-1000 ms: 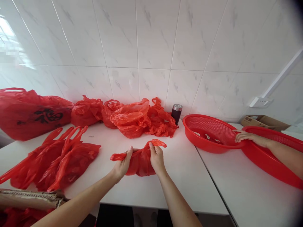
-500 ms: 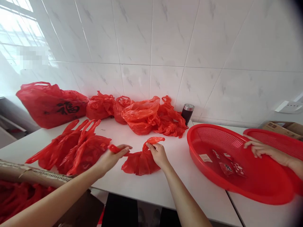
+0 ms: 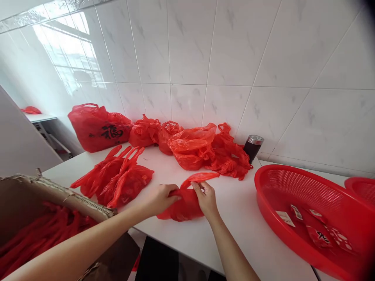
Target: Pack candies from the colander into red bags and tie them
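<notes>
The left hand (image 3: 161, 196) has come back in from the side and now meets the right hand (image 3: 206, 199) on the small red bag (image 3: 183, 205), and the other person's hand on the basket is gone from sight. The left hand is closed on the left end of the bag. The right hand pinches the bag's top, and one handle (image 3: 199, 178) sticks up and out past the fingers. The bag lies crumpled on the white table (image 3: 234, 210), near the front edge, right between both hands. Just to the left is a flat pile of red bags (image 3: 117, 180). Behind, by the tiled wall, sits a row of puffy red bags (image 3: 193, 148) and a big full one with black writing (image 3: 99, 127). A dark cup with a silver lid (image 3: 252, 147) stands by the wall. On the right is a big red basket (image 3: 275, 187) with small packets (image 3: 318, 232) in it. A cardboard box (image 3: 35, 195) with more red bags is at the lower left.
</notes>
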A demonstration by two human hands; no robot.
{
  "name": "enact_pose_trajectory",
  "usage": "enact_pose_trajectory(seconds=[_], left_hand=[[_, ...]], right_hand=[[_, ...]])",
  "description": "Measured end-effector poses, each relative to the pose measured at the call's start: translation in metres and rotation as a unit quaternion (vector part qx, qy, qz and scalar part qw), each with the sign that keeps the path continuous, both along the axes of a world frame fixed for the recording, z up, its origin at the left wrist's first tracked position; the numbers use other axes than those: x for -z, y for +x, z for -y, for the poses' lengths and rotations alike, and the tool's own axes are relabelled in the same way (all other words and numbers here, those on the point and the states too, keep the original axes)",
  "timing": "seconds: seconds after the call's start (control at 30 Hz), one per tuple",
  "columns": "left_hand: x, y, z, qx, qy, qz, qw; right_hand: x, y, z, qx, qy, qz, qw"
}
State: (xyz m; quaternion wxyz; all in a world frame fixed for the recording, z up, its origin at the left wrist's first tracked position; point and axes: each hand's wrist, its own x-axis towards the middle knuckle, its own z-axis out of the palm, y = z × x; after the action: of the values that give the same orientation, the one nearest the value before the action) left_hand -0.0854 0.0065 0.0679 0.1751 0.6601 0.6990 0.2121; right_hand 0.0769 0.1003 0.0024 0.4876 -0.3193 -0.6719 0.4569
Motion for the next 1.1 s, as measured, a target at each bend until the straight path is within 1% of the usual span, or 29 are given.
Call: enact_pose_trajectory(seconds=[0.07, 0.17, 0.23, 0.3, 0.4, 0.47, 0.53, 0.6, 0.67, 0.73, 0.8, 0.87, 0.97, 1.1], left_hand=[[-0.002, -0.021, -0.002, -0.035, 0.023, 0.006, 0.999], [-0.006, -0.056, 0.0, -0.091, 0.027, -0.024, 0.995], [-0.005, -0.076, 0.005, -0.13, 0.038, -0.063, 0.989], [-0.002, -0.093, 0.01, -0.165, 0.074, -0.101, 0.978], [-0.004, -0.106, 0.019, -0.182, 0.155, -0.147, 0.96], [-0.008, -0.109, 0.023, -0.171, 0.181, -0.182, 0.951], [-0.01, -0.108, 0.026, -0.151, 0.157, -0.214, 0.952], [-0.006, -0.109, 0.025, -0.129, 0.1, -0.242, 0.956], [0.006, -0.113, 0.023, -0.112, 0.042, -0.25, 0.961], [0.02, -0.121, 0.019, -0.106, -0.004, -0.234, 0.966], [0.033, -0.13, 0.014, -0.111, -0.032, -0.217, 0.969], [0.04, -0.137, 0.011, -0.127, -0.043, -0.226, 0.965], [0.044, -0.142, 0.009, -0.149, -0.045, -0.267, 0.951], [0.04, -0.134, 0.01, -0.144, -0.074, -0.303, 0.939]], right_hand=[[0.009, 0.006, -0.003, 0.035, -0.02, -0.007, 0.999], [0.031, 0.018, -0.009, 0.063, -0.043, 0.02, 0.997], [0.048, 0.024, -0.01, 0.068, -0.05, 0.049, 0.995], [0.061, 0.028, -0.01, 0.065, -0.054, 0.077, 0.993], [0.069, 0.028, -0.007, 0.063, -0.049, 0.11, 0.991], [0.067, 0.027, -0.005, 0.061, -0.039, 0.125, 0.989], [0.065, 0.027, -0.003, 0.06, -0.031, 0.138, 0.988], [0.063, 0.026, -0.002, 0.062, -0.027, 0.147, 0.987], [0.063, 0.027, -0.002, 0.063, -0.023, 0.154, 0.986], [0.064, 0.027, -0.002, 0.063, -0.017, 0.159, 0.985], [0.065, 0.027, -0.002, 0.064, -0.011, 0.161, 0.985], [0.065, 0.027, -0.001, 0.067, -0.007, 0.16, 0.985], [0.065, 0.027, -0.001, 0.067, 0.002, 0.16, 0.985], [0.066, 0.026, -0.001, 0.07, 0.02, 0.171, 0.983]])
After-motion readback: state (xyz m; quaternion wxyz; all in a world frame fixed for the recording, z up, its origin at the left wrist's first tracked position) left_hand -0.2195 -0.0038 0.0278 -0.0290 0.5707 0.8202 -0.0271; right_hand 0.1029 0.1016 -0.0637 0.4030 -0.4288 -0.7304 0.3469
